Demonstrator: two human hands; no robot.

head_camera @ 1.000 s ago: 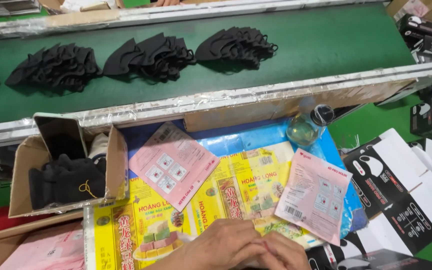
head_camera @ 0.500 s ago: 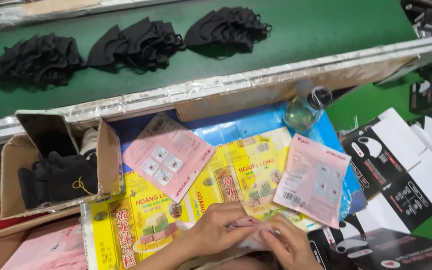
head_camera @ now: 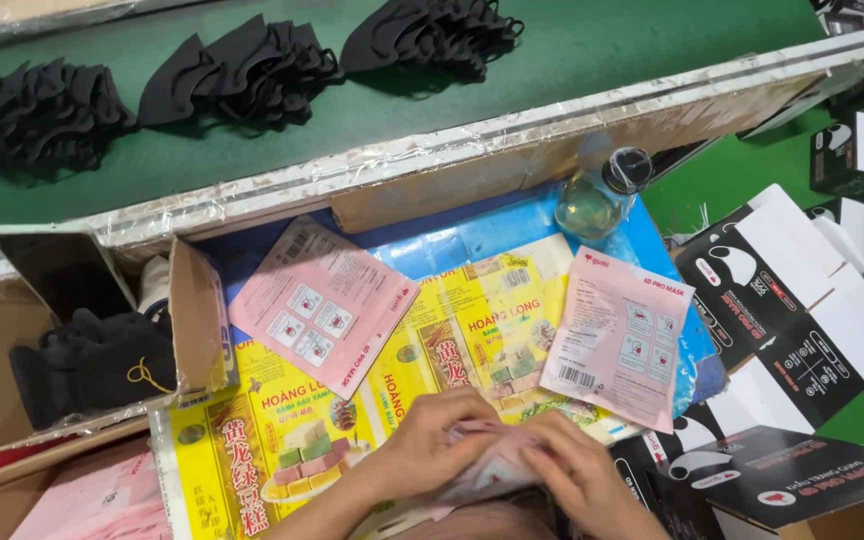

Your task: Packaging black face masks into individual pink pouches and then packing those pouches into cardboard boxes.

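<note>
My left hand (head_camera: 430, 443) and my right hand (head_camera: 577, 470) meet at the bottom centre, both closed on a pink plastic pouch (head_camera: 492, 470) that lies mostly hidden under the fingers. They rest on a yellow printed sheet (head_camera: 282, 440) that covers the work surface. One loose pink pouch (head_camera: 322, 300) lies above my left hand. Another pink pouch (head_camera: 619, 335) lies just above my right hand.
A green conveyor belt (head_camera: 592, 50) at the top carries piles of black masks (head_camera: 242, 70). An open cardboard box (head_camera: 192, 320) with black masks stands at left. A small clear bottle (head_camera: 597, 195) lies at upper right. Flat black-and-white cartons (head_camera: 792, 310) lie at right, more pink pouches (head_camera: 82, 500) at bottom left.
My hands have come further up into view and spread over the pink pouch. The view has shifted down and left, so the belt sits higher in the frame.
</note>
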